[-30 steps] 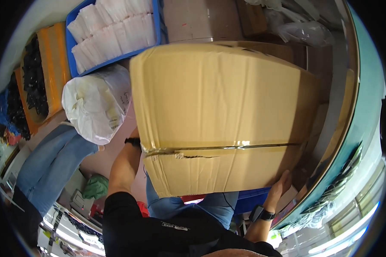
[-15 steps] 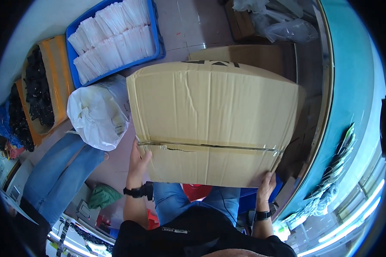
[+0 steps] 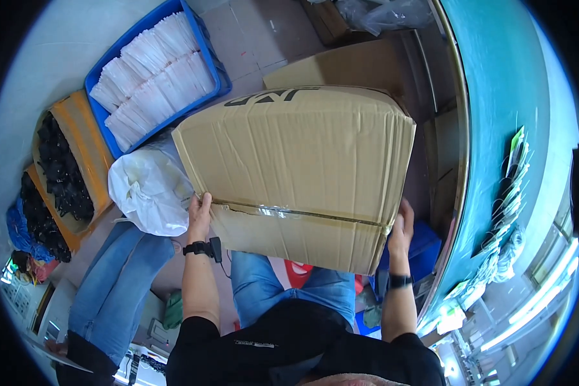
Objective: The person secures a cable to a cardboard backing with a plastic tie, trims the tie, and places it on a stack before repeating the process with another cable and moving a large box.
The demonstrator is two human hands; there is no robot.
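Observation:
A large brown cardboard box (image 3: 296, 161) is held up in front of me, above my lap, its taped seam running across the nearer part of the facing side. Dark printing shows along its far edge. My left hand (image 3: 200, 215) grips the left edge beside the seam, thumb on the cardboard. On the opposite side, my right hand (image 3: 400, 231) is against the right edge; some of its fingers are hidden behind the box.
At the far left, a blue crate (image 3: 221, 80) holds white packets. Nearer stand a white sack (image 3: 148, 193) and an open carton (image 3: 100, 164) of black items. Another person's jeans-clad legs (image 3: 119, 276) are at left. A teal-topped table (image 3: 495, 96) runs along the right.
The box has tilted, its right side now nearer and lower, and its printed far face shows more. My right hand has moved up along the right edge. The view has turned slightly.

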